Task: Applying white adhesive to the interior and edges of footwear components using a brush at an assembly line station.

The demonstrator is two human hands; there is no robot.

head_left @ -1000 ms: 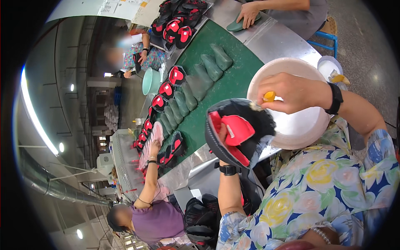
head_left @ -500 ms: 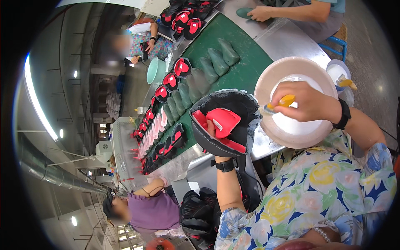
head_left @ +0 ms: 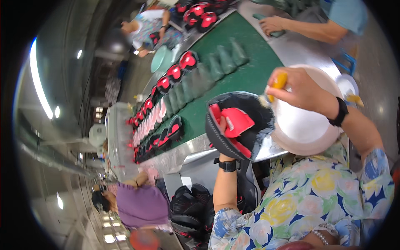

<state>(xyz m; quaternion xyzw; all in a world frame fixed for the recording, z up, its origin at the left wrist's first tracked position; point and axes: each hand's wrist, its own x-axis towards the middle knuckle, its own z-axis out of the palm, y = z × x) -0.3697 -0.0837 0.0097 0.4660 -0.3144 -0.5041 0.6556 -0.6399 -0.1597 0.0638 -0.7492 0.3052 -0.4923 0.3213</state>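
Observation:
My left hand grips a black shoe upper with a red lining, its fingers inside the opening and most of the hand hidden behind it. Whitish glue shows along the upper's edge. In my right hand is a brush with a yellow handle, its bristles touching or very near the right rim of the upper. Below that hand stands a wide pale basin holding white liquid.
A green conveyor belt carries rows of green shoe lasts, pink pieces and red-lined uppers. More black uppers lie in a bin beside my left forearm. Co-workers sit around the belt, one holding a green last. A small tub with another yellow-handled brush stands beyond the basin.
The view has shifted a little. The brush has moved up along the upper's rim and its handle stands more upright. The upper appears slightly turned, still in my left hand.

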